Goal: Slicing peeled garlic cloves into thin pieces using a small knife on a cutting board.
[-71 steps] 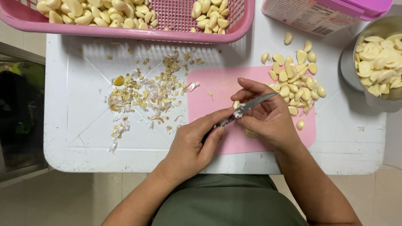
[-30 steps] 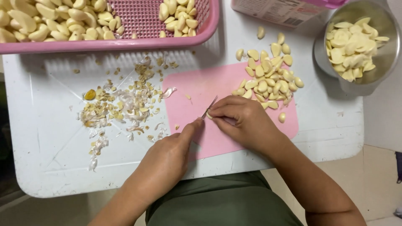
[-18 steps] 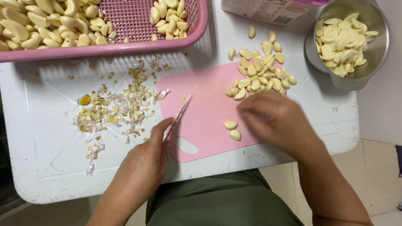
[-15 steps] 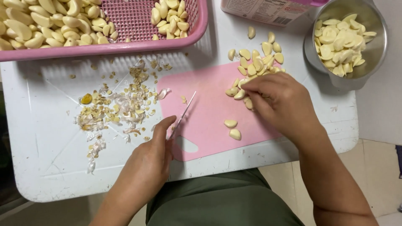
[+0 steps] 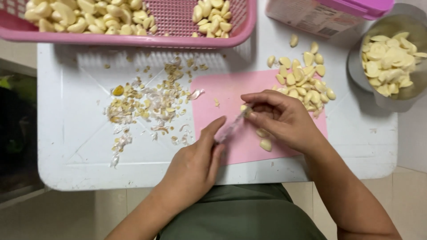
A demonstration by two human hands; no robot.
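the left hand (image 5: 195, 164) is closed round the handle of a small knife (image 5: 232, 127), forefinger laid along the spine, blade blurred and angled up to the right. its tip meets a garlic clove (image 5: 244, 108) pinched between the thumb and fingertips of the right hand (image 5: 284, 118), over the middle of the pink cutting mat (image 5: 231, 89). the clove looks light, firm and smooth, likely a little slick once peeled, so a pinch across its flat sides near the blunt end seems the surest hold, leaving the root end free for the blade. it would bruise or nick under hard pressure, i'd judge, rather than break.

just near the right hand two more cloves (image 5: 265, 144) lie on the mat. a loose pile of cloves (image 5: 302, 82) sits at the mat's far right corner. to the left, dry skins and trimmings (image 5: 147, 104) are scattered over the white table (image 5: 75, 155); these look papery and would drift at a touch. far across, a pink basket (image 5: 178, 41) holds more garlic, and a metal bowl (image 5: 362, 75) at far right holds pale peeled pieces, beside a pink-lidded box (image 5: 329, 13).
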